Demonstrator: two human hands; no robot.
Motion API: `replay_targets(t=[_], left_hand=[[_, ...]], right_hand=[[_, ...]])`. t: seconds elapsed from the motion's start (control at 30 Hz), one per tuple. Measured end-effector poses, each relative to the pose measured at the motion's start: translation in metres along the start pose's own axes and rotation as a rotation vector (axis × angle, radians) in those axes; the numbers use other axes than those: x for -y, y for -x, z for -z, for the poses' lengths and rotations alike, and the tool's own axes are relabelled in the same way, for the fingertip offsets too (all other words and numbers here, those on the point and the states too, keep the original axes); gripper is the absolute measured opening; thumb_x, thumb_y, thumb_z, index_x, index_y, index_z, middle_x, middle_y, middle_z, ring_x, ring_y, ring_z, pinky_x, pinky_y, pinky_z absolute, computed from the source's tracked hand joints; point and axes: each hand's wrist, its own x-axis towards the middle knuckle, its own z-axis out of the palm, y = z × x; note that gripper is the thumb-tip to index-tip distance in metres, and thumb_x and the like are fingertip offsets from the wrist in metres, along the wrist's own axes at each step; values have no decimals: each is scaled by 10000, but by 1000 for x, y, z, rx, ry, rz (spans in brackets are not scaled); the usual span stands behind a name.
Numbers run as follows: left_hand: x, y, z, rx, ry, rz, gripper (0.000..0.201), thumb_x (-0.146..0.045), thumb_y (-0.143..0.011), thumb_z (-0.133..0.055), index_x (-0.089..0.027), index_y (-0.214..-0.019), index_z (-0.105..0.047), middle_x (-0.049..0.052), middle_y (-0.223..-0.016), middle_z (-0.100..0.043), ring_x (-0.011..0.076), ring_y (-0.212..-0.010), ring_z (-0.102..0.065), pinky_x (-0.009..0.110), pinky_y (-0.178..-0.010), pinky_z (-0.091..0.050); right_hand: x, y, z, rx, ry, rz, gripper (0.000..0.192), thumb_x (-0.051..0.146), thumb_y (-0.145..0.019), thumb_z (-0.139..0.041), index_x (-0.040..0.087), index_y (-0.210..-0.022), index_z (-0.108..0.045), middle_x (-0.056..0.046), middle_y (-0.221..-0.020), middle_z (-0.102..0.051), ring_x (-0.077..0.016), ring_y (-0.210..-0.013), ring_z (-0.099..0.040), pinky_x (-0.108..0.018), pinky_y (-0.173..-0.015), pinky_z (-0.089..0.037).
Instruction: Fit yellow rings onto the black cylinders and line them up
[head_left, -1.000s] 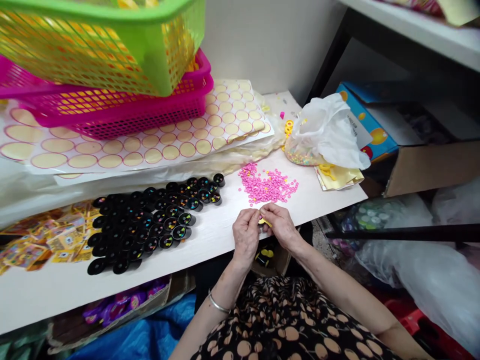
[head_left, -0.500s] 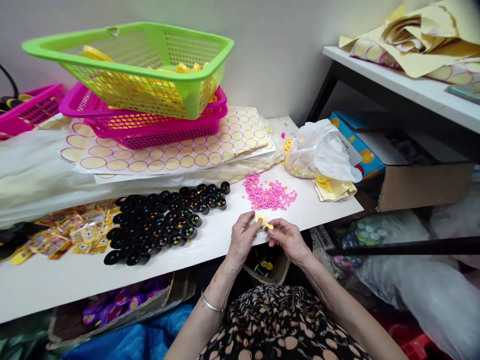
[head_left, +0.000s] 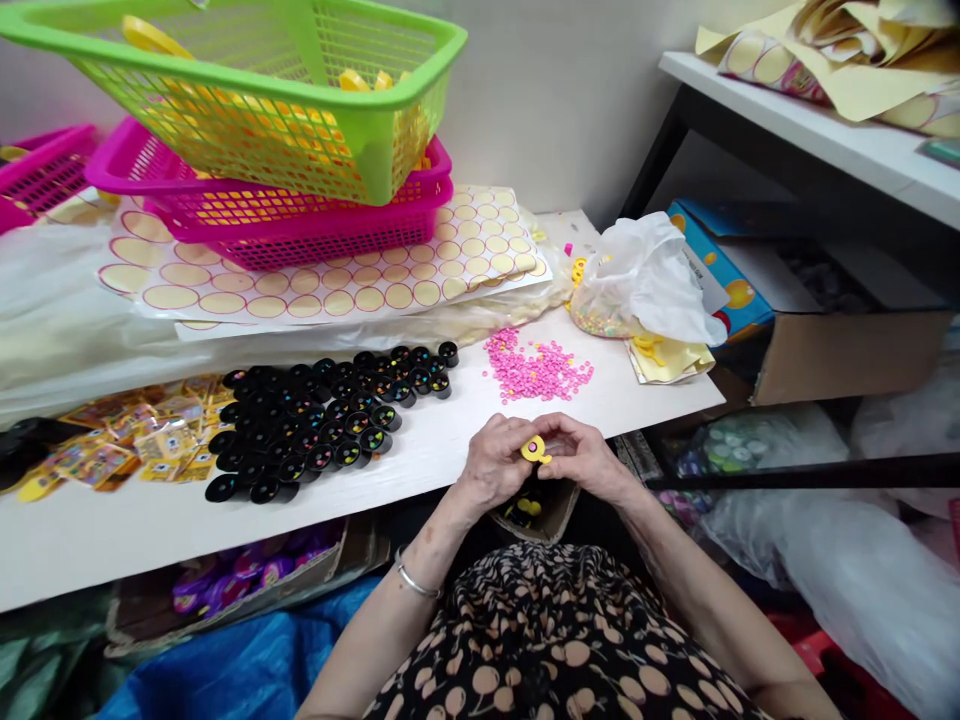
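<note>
Between my two hands is a small yellow plastic piece (head_left: 533,448), rounded with a short tail and a pink spot at its middle. My left hand (head_left: 498,462) pinches it from the left, fingers closed. From the right, my right hand (head_left: 581,456) grips it too, fingers curled around its edge. Just beyond my hands lies a loose pile of small pink beads (head_left: 534,368) on the white table (head_left: 435,440). To the left stand rows of small black cups (head_left: 315,420) with coloured bits inside.
Yellow printed packets (head_left: 142,440) lie at the left. A green basket (head_left: 405,95) of yellow parts rests on a magenta basket (head_left: 300,225) over sticker sheets (head_left: 367,298). A white plastic bag (head_left: 645,270) sits at the right, beside a cardboard box (head_left: 840,350). Below is a carton with purple items (head_left: 232,575).
My hands have come closer together and drawn slightly nearer my body. The yellow piece has turned, and its pink spot now shows. The view has tipped down a little.
</note>
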Motion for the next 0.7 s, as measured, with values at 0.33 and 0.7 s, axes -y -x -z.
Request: replay_targets(t=[0.33,0.7], left_hand=[[-13,10,-10,156,-89,-106,96,-201,-729,-538,-200,-750,-632,38,-704,-606,170,-714,-467,346,-795,-363],[-13,15,-8,-72,175,-45,301,-158,-636,-634,-200,-933,-659,62,-875,-635,211,-914,-466,377,-819,-408]], right_hand=[[10,7,-8,68,-155,-221,472,174,-481,-790,149,-926,-636,13,-770,-613,-131,-728,-566,-255,-672,-449],[4,13,-21,2,-367,-147,456,160,-498,-762,186,-942,-660,-24,-936,-648,-160,-882,-565,-266,-776,-431]])
